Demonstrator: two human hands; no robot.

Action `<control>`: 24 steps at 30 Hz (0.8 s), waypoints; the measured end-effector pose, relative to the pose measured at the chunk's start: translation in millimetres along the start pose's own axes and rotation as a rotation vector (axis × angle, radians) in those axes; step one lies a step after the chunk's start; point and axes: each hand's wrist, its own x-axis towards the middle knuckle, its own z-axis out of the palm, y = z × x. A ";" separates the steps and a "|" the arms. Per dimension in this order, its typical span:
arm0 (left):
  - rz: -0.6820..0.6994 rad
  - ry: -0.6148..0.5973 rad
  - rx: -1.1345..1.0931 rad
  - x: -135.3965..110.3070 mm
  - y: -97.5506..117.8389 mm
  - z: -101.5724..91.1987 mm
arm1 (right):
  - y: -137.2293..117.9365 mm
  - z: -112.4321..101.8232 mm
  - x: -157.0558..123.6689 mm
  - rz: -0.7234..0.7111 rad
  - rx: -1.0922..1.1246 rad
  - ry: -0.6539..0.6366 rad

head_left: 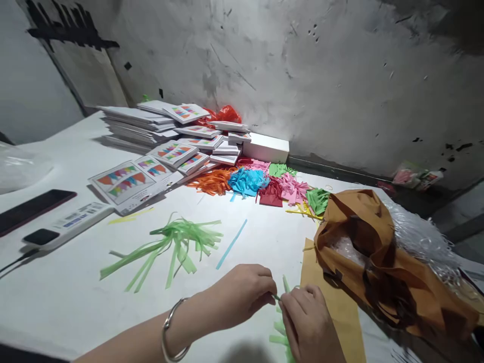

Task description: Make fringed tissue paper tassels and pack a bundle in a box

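Left hand [242,292] and right hand [308,322] both pinch a green paper strip [282,297] (loose green bundle [170,247] at 10 o'clock).

Two bare hands meet low and close together. The left hand [242,292] comes in on a bare forearm, fingertips pinched; the right hand [308,320] curls inward, fingertips touching the left's.

The green paper strips [282,333] are largely covered by the right hand [308,322] and cut off by the near edge. The bag's [378,262] contents are only glimpsed — indistinct. The print on the far white packets [174,151] is too small to be read.
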 end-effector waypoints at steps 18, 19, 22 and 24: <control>-0.163 0.058 -0.244 -49.1 -10.0 -3.6 | -13.4 15.9 10.6 0.110 0.321 -0.298; -0.183 0.055 -0.244 -50.4 -10.6 -2.9 | -13.7 20.7 7.6 0.123 0.305 -0.302; -0.233 0.050 -0.266 -54.0 -12.7 -4.1 | -17.3 38.7 -1.0 0.166 0.270 -0.268; -0.261 0.041 -0.288 -57.1 -14.8 -5.3 | -21.7 51.7 -5.6 0.188 0.274 -0.220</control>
